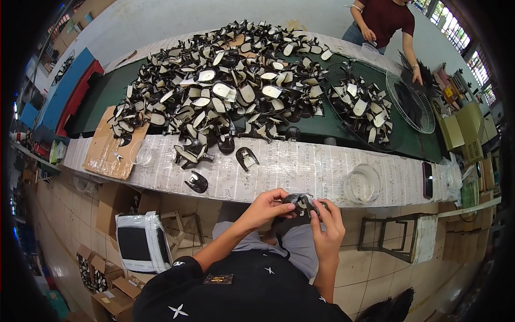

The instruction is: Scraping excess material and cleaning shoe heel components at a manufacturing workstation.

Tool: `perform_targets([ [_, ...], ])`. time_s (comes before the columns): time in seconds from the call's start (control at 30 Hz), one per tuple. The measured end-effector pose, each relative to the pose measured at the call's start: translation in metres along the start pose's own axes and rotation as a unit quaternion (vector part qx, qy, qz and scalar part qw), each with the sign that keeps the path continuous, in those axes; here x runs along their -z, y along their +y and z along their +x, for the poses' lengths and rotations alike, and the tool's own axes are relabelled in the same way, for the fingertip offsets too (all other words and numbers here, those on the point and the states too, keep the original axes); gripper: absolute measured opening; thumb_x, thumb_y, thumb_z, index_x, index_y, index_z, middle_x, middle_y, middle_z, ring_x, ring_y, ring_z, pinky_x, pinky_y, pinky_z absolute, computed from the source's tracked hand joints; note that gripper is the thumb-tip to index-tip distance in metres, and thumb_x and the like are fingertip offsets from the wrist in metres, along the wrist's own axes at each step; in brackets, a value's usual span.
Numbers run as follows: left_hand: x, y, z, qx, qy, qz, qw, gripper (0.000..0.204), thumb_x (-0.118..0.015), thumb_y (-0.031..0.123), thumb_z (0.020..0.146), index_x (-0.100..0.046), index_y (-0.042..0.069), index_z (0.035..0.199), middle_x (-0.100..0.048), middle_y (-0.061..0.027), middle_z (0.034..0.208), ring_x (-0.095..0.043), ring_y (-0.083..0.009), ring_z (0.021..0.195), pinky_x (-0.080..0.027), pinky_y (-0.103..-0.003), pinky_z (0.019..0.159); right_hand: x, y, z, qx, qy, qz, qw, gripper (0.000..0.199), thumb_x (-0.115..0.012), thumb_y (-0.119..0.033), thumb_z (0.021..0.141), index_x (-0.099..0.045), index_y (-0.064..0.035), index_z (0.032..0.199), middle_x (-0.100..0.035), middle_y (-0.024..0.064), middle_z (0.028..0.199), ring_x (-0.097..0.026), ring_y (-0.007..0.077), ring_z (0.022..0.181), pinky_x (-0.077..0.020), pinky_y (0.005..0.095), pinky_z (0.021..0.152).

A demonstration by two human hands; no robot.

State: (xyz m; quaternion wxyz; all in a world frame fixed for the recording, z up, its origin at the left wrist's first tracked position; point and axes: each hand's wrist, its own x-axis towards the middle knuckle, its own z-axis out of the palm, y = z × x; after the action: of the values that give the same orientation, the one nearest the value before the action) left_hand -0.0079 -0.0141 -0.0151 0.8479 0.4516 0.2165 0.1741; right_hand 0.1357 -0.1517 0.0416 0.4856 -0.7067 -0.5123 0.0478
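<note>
Both hands hold one small black, curved piece with a pale inner side, which looks like a shoe heel part, just off the table's near edge. My left hand pinches its left side between thumb and fingers. My right hand grips its right side, and the fingers cover part of it. On the table's near strip lie two similar loose pieces, one black piece and another black piece. A large heap of such parts with cream faces spreads beyond them.
A clear round tub and a phone are on the right; a clear cup and cardboard on the left. A wire rack stands far right, where a co-worker reaches. Stools and boxes flank me.
</note>
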Motion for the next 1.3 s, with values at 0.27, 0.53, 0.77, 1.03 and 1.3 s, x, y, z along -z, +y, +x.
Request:
perform_targets([
  [0.27,0.000,-0.002,0.001,0.000,0.007,0.005,1.000,0.016,-0.066,0.010,0.096,-0.059,0.000,0.105,-0.070,-0.0095,0.098,-0.071,-0.0154,0.088,-0.058,-0.026,0.078,0.000,0.001,-0.005,0.003,0.019,-0.091,0.996,0.028,-0.067,0.000,0.090,-0.068,-0.0034,0.118,-0.060,0.0147,0.116,-0.067,0.0256,0.086,-0.0546,0.0356,0.071],
  [0.53,0.000,0.001,0.001,0.013,0.010,-0.009,1.000,0.018,-0.066,0.014,0.097,-0.059,-0.001,0.104,-0.070,-0.0114,0.099,-0.073,-0.0194,0.088,-0.059,-0.025,0.076,0.009,0.001,-0.004,-0.011,0.096,-0.083,0.992,0.027,-0.068,0.004,0.087,-0.069,0.0009,0.115,-0.062,0.0157,0.114,-0.067,0.0249,0.086,-0.0575,0.0337,0.067],
  [0.77,-0.003,0.004,0.001,0.035,0.009,-0.031,0.999,0.019,-0.065,0.014,0.097,-0.059,-0.001,0.105,-0.069,-0.0114,0.100,-0.073,-0.0197,0.088,-0.060,-0.025,0.076,0.010,-0.009,-0.005,-0.085,0.081,0.011,0.993,0.028,-0.068,0.005,0.087,-0.069,0.0022,0.116,-0.062,0.0156,0.112,-0.068,0.0215,0.092,-0.0628,0.0288,0.072],
  [1.03,-0.005,-0.001,0.003,0.013,0.009,-0.014,1.000,0.016,-0.066,0.012,0.096,-0.058,0.000,0.104,-0.069,-0.0098,0.099,-0.072,-0.0175,0.087,-0.059,-0.025,0.075,-0.005,-0.009,-0.002,-0.065,0.040,0.009,0.997,0.028,-0.069,0.002,0.088,-0.068,0.0010,0.117,-0.062,0.0134,0.111,-0.068,0.0194,0.089,-0.0611,0.0282,0.070],
  [1.3,-0.003,-0.003,0.002,0.017,0.016,0.000,1.000,0.017,-0.067,0.013,0.096,-0.059,0.000,0.104,-0.069,-0.0097,0.097,-0.072,-0.0172,0.087,-0.058,-0.025,0.075,-0.005,-0.001,-0.004,-0.077,0.062,-0.032,0.995,0.027,-0.068,0.003,0.089,-0.068,0.0017,0.116,-0.061,0.0134,0.109,-0.067,0.0194,0.089,-0.0619,0.0278,0.067],
])
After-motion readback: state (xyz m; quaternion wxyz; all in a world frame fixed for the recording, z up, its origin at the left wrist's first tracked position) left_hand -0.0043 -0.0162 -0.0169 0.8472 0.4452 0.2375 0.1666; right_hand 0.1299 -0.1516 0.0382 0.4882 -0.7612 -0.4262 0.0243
